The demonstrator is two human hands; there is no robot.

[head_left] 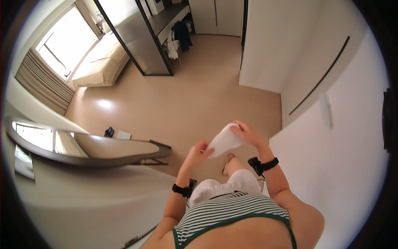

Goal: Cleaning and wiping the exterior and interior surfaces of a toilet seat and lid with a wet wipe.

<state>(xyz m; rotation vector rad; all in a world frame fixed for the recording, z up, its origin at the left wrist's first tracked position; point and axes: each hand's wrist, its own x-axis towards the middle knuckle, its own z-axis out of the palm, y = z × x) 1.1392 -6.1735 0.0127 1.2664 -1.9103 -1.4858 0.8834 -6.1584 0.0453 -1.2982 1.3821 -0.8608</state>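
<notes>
White cloth [226, 140], which I observe remotely in the head view, held in midair between 2 bare hands. Its long axis slants from lower left to upper right, the far end pointing forward and to the right. I see the left hand [198, 153] clamped on the lower-left end, thumb against fingers, and the right hand [247, 133] clamped on the upper-right end. Below the cloth I note 1 foot [230, 157] and white shorts [226, 189]; beyond it, beige floor [178, 95]; to the left, a mirror [116, 149].
</notes>
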